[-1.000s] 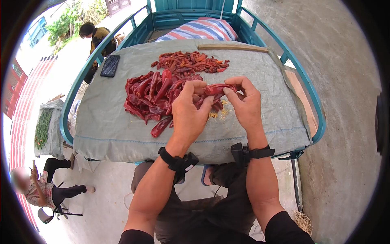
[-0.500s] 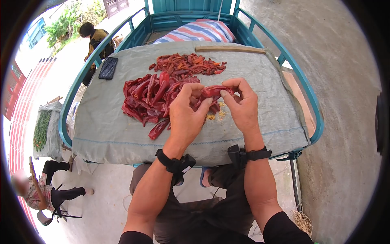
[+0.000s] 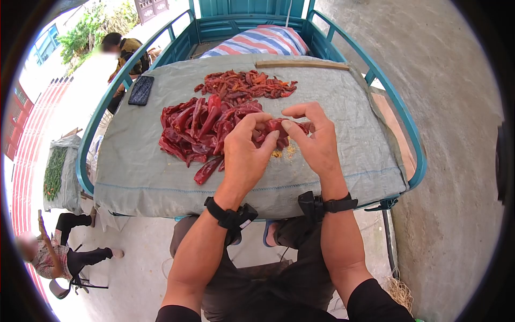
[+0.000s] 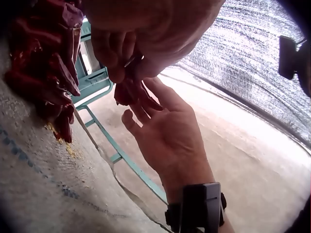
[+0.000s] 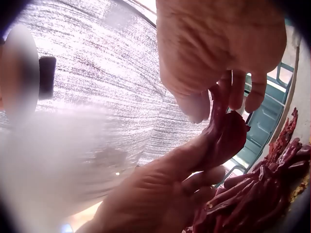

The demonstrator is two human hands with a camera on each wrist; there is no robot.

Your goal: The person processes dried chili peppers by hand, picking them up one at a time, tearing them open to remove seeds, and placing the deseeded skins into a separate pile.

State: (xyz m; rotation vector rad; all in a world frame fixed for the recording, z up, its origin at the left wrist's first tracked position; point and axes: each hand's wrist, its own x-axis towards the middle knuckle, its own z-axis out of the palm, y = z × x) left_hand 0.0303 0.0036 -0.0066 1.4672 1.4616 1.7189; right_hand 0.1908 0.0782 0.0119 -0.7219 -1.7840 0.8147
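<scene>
**Gripping one red chili pepper [image 3: 274,124] above a grey-green woven sheet [image 3: 343,123]**

Pinching the pepper between thumb and curled fingers with the left grip [image 3: 248,150], just right of a large heap of red chili peppers [image 3: 196,126]. With the right grip [image 3: 317,145], holding thumb and forefinger visibly apart at the pepper's right side; cannot tell whether the other fingers hold on. Wearing black straps [image 3: 343,203] on both wrists. Close below, showing yellow seeds [image 3: 277,154] scattered on the sheet. Beyond the large heap, bearing a smaller heap of thinner-looking red peppers [image 3: 244,86]. Farther out, carrying a dark phone [image 3: 141,90] at far left and a wooden strip [image 3: 301,65] along the far edge. Flanked by teal rails [image 3: 82,161], with a striped tarp [image 3: 263,42] behind. Off to the left, including a bag of green peppers [image 3: 55,174], a seated person [image 3: 56,263] and another person [image 3: 129,49] in yellow and black.
</scene>
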